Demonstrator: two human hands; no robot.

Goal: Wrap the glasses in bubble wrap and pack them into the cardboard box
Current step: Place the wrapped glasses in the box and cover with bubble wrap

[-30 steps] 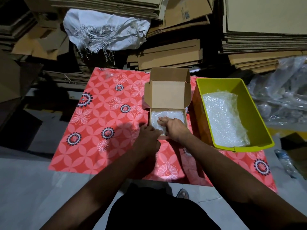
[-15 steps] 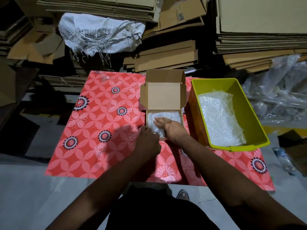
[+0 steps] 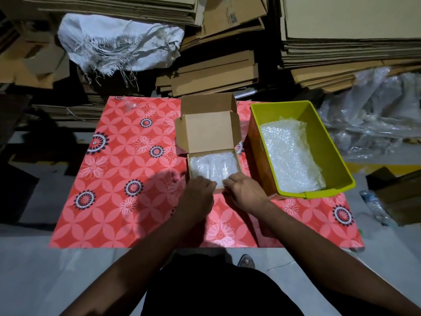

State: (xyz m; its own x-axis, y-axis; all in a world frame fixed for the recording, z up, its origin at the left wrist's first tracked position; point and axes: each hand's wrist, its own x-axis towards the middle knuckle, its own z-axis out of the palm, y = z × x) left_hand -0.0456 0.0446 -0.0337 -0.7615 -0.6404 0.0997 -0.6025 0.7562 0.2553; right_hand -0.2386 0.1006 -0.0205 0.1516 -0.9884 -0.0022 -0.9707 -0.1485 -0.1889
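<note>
Listing by size, placed against the cardboard box [image 3: 213,142]: red cloth [image 3: 118,179] beneath; green bin [image 3: 328,142] right, holding spare bubble wrap [image 3: 289,158]; wrapped glasses [image 3: 213,168] inside, just beyond both hands. Left hand [image 3: 198,195], right hand [image 3: 245,191] at near wall, fingers curled; grasp cannot be told.

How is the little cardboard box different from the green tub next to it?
The cardboard box is brown, with its lid standing open; the green tub is bright yellow-green plastic with no lid in sight. The box is the smaller, and the tub looks deeper. Both hands, left hand and right hand, are at the box's near edge; nothing touches the tub. Both sit on the red flowered sheet and hold bubble wrap.
</note>
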